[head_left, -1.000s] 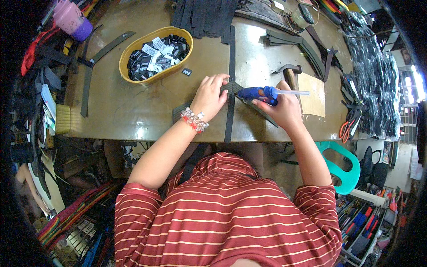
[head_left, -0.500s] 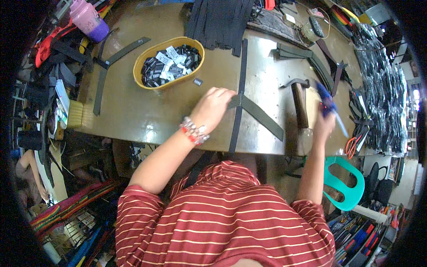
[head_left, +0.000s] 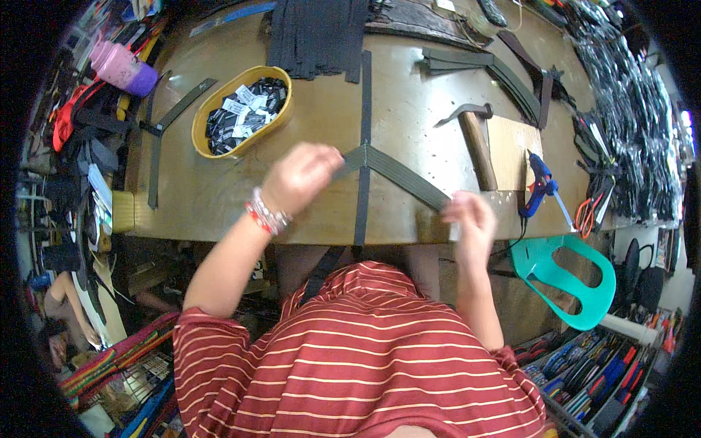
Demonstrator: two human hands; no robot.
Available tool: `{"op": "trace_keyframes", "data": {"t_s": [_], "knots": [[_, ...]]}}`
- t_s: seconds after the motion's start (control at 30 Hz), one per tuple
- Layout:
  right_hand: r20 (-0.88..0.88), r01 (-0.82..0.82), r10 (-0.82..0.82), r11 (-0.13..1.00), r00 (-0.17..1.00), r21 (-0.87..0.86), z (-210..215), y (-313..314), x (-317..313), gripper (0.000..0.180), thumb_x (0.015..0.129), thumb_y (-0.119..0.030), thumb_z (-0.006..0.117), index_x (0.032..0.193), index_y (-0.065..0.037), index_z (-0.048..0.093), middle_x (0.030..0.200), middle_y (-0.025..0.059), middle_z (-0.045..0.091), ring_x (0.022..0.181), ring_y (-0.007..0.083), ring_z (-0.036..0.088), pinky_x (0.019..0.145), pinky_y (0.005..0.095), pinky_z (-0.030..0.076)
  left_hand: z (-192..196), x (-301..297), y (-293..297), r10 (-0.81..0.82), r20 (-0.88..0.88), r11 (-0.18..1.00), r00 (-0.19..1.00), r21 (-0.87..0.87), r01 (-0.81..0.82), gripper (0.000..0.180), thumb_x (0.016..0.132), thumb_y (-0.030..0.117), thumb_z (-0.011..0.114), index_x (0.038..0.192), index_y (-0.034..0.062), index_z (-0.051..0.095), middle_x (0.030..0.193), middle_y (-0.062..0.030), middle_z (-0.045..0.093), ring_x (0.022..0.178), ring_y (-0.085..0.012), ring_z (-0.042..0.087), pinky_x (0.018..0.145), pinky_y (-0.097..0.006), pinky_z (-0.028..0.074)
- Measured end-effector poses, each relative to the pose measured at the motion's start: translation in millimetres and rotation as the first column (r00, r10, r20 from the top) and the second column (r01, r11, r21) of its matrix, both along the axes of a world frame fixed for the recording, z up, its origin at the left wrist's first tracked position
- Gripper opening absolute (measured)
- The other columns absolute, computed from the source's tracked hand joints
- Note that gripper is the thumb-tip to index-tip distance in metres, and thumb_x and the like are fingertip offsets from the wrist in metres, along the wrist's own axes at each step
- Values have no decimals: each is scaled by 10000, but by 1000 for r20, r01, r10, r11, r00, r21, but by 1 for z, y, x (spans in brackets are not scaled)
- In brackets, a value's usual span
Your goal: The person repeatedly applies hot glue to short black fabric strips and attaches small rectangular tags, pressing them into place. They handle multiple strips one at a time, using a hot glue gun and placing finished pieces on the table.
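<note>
Hands pull a short dark strap (head_left: 398, 175) tight across the brown table (head_left: 219, 197), so it lies flat over the long strap (head_left: 363, 131) that runs away from the person. The left hand (head_left: 301, 177) is closed, pinching one end. The right hand (head_left: 469, 219) is closed on the other end at the table edge. Close by lie a hammer (head_left: 475, 135) and a blue glue gun (head_left: 540, 181). A yellow bowl (head_left: 201, 128) of tags sits to the left. Nothing blocks the straps.

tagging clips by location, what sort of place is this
Probably a small strap or bag-making workshop: black webbing straps lie across a worn workbench, with a hammer and a blue glue gun beside them.
</note>
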State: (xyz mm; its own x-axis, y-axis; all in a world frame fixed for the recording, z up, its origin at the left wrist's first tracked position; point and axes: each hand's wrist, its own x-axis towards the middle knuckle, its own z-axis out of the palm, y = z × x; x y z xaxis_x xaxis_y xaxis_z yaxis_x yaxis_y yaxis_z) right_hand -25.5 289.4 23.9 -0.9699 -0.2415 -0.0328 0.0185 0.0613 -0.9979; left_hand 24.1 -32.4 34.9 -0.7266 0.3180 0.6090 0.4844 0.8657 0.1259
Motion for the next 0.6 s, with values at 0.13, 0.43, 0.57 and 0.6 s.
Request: {"op": "trace_keyframes", "data": {"t_s": [0.13, 0.43, 0.57, 0.6], "knots": [[423, -336, 511, 842, 748, -421, 18, -63, 6, 157, 923, -108, 595, 1009, 21, 618, 869, 95, 668, 731, 137, 636, 657, 246, 514, -1, 22, 51, -252, -35, 933, 967, 257, 253, 269, 720, 35, 658, 984, -15, 671, 1015, -135, 632, 899, -275, 643, 773, -342, 550], [260, -403, 421, 907, 869, -121, 10, -84, -2, 103, 862, -60, 675, 931, 13, 650, 825, 61, 677, 714, 99, 622, 658, 221, 508, -1, 28, 75, -392, 570, 128, 722, 811, -571, 131, 905, 85, 630, 1004, 0, 639, 900, -28, 645, 769, -75, 609, 679, -225, 519], [-143, -144, 183, 958, 973, 247, -11, -92, -23, 195, 862, -21, 659, 1050, 30, 642, 871, 44, 668, 773, 83, 614, 705, 216, 513, -17, -12, 39, -151, 663, 395, 734, 721, -570, 173, 875, 134, 672, 985, 5, 635, 786, -17, 659, 701, -73, 616, 605, -227, 512], [-61, -156, 171, 967, 983, 204, -17, -93, -28, 189, 864, -20, 656, 1046, 31, 641, 866, 44, 664, 761, 83, 614, 690, 213, 516, -20, -19, 36, -124, 714, 429, 689, 664, -612, 192, 866, 134, 680, 999, 6, 627, 781, -27, 665, 699, -83, 626, 609, -234, 514]]}}
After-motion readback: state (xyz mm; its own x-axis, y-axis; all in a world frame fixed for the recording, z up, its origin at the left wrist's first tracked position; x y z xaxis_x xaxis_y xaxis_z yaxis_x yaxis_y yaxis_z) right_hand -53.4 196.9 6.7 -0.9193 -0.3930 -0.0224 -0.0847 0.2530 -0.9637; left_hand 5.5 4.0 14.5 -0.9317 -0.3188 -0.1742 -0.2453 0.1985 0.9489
